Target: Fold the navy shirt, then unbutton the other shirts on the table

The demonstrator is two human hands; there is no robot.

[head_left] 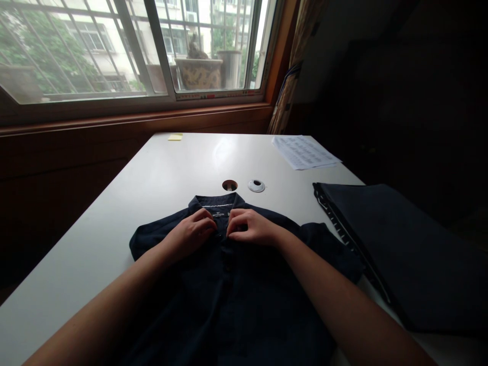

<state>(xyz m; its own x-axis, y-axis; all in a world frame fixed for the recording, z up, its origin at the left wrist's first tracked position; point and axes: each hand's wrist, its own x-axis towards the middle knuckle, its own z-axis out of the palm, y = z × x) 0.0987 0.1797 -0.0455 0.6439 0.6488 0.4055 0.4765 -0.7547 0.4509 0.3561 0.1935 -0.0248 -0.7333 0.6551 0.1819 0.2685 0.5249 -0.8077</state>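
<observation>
A dark navy shirt [236,290] lies front up on the white table, its collar pointing toward the window. A label shows inside the neck. My left hand [195,230] pinches the shirt's front edge just below the collar, on the left side of the opening. Opposite it, my right hand [249,227] has thumb and fingers closed on the other front edge, a small gap away. Small buttons run faintly down the front. The fingertips partly cover the cloth that they grip.
Dark folded fabric [396,244] with a white-marked edge lies at the right, beside a sleeve. Printed papers [303,152] rest at the far right corner of the table [95,244]. A yellow sticky note [175,137], a cable hole [230,185] and its round cover [256,185] are farther back.
</observation>
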